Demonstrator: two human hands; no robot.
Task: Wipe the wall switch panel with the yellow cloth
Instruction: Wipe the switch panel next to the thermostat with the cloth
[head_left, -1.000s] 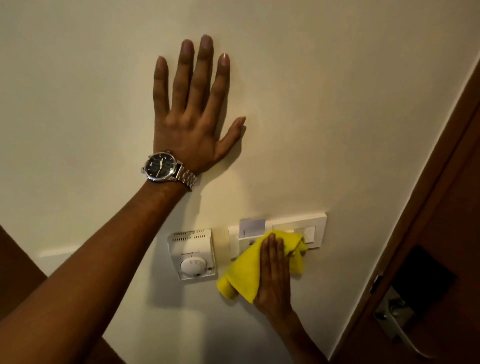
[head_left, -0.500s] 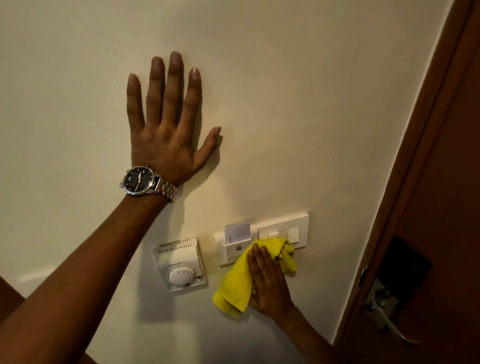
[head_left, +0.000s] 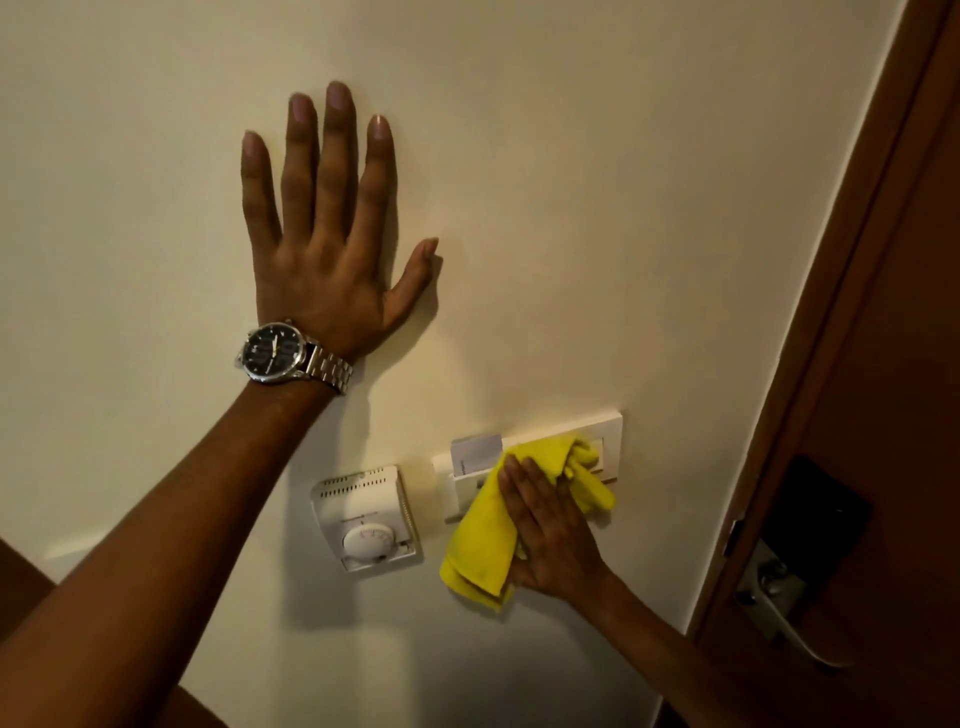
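So, across the whole frame you have the plain cream painted wall (head_left: 571, 182), with the dark brown wooden door (head_left: 893, 364) and its metal lever handle (head_left: 795, 623) along the right edge. Your left hand (head_left: 332, 260), with a steel-banded dark-faced wristwatch (head_left: 280, 353), lies flat and spread on the wall in the upper left, grasping nothing. Lower centre, your right hand (head_left: 550, 530) presses the crumpled yellow cloth (head_left: 493, 530) flat-palmed against the white rectangular wall switch panel (head_left: 613, 423). The cloth covers the panel's middle; its top rim and right end show bare, as does the pale key card (head_left: 475, 454) in its left slot. Wiping looks underway, not finished: those ends likely remain. The white dial thermostat (head_left: 366, 519) just left sits untouched.
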